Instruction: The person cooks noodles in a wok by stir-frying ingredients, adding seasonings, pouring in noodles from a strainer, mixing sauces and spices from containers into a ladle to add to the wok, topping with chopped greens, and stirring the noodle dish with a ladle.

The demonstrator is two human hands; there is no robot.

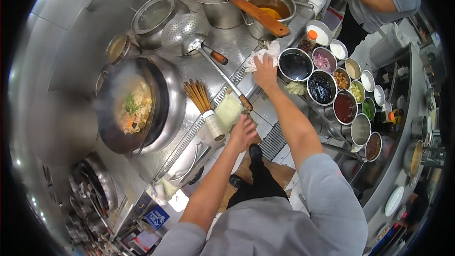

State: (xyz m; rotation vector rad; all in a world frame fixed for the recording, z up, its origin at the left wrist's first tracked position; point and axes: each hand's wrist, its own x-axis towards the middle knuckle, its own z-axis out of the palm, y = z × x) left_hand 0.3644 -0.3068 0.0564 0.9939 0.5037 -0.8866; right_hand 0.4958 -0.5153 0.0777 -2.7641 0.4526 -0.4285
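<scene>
In the head view, the right hand [265,72] reaches forward to a crumpled white cloth [266,56] at the edge of the metal surface [192,73], beside a round container of dark liquid [295,64]. Its fingers touch the cloth, but I cannot tell whether they are closed on it. The left hand [243,132] is nearer the body, with fingers loosely apart and holding nothing, near a pale folded cloth [229,110] and a bamboo brush [205,106] with a wrapped handle.

Left of the brush, the wok [108,130] holds mixed food [136,106] with green pieces on top, and steam rises from it. A perforated skimmer [182,34] lies beyond, its long handle slanting toward the brush. Farther off, a brown flat-bladed tool [261,17] lies across a pot of brown liquid [276,4]. To the right stand rows of metal containers [361,130] with sauces, onion and white powders. Another person [379,2] stands at the upper right, one arm extended.
</scene>
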